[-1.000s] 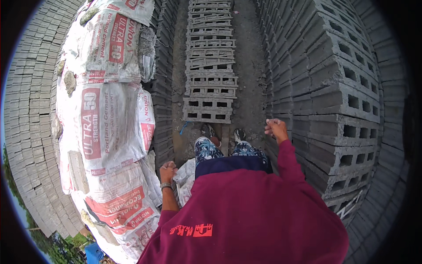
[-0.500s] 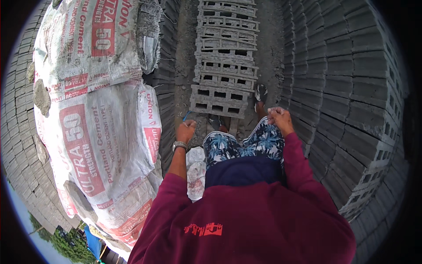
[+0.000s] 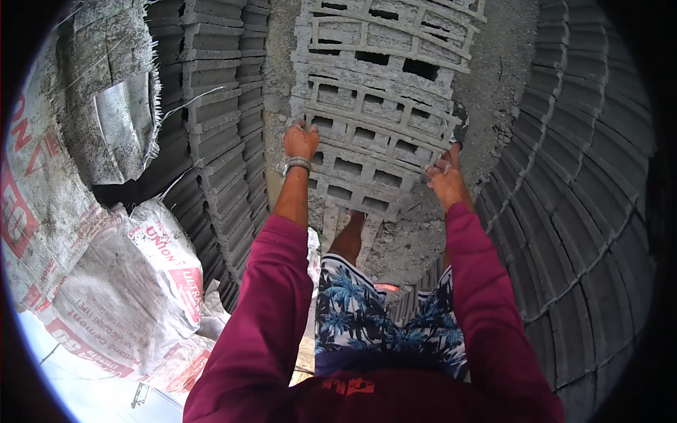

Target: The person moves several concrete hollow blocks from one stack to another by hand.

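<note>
A row of grey hollow concrete blocks (image 3: pixel 360 151) runs away from me along the ground, their holes facing up. My left hand (image 3: pixel 301 141), with a watch on the wrist, has its fingers curled at the left end of a block close to the near end of the row. At the right end, my right hand (image 3: pixel 449 180) bends its fingers against the block's edge. The fingertips are partly hidden against the concrete. The block still sits in line with its neighbours.
Tall stacks of grey blocks rise on my left (image 3: pixel 218 106) and right (image 3: pixel 585 197). White and red cement sacks (image 3: pixel 134 275) drape over the left stack. Gritty ground (image 3: pixel 497 77) borders the row. My feet stand near the row's close end.
I have bent forward, and the row appears larger and closer. Both hands have reached ahead from beside my legs to the ends of a block.
</note>
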Available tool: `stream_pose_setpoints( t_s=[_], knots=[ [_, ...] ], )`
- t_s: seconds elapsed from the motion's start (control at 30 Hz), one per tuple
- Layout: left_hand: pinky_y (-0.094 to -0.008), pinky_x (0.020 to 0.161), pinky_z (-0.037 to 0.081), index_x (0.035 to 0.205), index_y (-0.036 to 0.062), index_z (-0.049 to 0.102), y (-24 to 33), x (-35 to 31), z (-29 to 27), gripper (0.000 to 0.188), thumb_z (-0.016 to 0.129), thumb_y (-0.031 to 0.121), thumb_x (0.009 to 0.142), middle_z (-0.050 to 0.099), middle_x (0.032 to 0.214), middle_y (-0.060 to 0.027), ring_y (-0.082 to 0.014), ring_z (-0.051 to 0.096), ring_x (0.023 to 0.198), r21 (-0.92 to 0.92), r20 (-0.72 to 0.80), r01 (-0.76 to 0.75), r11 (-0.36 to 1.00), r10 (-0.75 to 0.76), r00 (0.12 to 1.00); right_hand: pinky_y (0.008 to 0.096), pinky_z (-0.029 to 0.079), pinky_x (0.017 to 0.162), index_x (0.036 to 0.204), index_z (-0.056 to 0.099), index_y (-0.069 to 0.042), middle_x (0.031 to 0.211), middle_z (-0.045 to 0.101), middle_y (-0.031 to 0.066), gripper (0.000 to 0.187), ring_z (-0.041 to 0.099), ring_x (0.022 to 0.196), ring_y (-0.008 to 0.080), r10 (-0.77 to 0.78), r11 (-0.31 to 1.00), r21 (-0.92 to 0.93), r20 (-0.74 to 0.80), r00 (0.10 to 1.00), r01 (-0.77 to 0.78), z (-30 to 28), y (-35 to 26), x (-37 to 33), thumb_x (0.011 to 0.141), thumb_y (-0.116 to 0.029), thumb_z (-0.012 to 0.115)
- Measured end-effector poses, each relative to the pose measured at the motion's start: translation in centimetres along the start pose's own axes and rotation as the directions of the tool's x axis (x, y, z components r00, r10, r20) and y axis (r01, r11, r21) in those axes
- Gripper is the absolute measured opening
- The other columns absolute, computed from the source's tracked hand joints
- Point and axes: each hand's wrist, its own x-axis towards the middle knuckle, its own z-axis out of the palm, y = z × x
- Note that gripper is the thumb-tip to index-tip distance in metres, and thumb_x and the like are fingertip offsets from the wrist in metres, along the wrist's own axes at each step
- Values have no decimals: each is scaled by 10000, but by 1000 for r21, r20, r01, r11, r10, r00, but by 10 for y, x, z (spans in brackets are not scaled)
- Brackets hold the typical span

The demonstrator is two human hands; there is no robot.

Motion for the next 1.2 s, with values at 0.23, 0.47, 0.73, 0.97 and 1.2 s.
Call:
stream_pose_setpoints(
  t_s=[0.23,0.47,0.73,0.97,1.2],
  knots=[
    [-465,842,478,1054,-13,661,-7,11,25,392,724,257,777,634,1043,-242,-396,609,939,-21,-70,-96,995,95,993,276,534,557,1107,596,103,899,667,138,391,625,622,152,43,986,162,-89,995,-28,10,27,24,878,-198,694],
    [-448,847,469,984,-1,655,37,-6,-9,323,728,236,778,612,975,-190,-369,586,944,-106,-223,-207,973,180,958,260,462,469,1004,629,73,799,618,78,299,573,569,108,-71,968,222,-190,979,114,-26,10,2,902,-205,673],
    [-479,906,429,1055,120,712,73,52,5,373,757,316,741,544,1134,-130,-327,503,1099,201,-224,-141,970,185,957,412,476,699,906,647,87,771,622,162,384,608,750,258,-268,940,-293,-322,908,174,-16,-22,75,776,-252,774],
    [-432,889,438,971,-6,686,91,53,-15,353,767,225,717,572,1036,-168,-346,543,1011,-102,-276,-271,957,235,932,328,450,622,837,624,76,707,600,80,341,552,660,166,-188,980,-5,-364,912,200,-39,-43,54,764,-210,794],
    [-424,840,485,1004,-34,696,191,126,-59,439,741,306,730,628,974,-215,-359,618,910,-48,-371,-394,918,349,860,302,467,623,948,636,91,742,629,88,382,569,688,139,-350,929,-23,-372,860,369,-94,-160,83,799,-235,768]
  ],
)
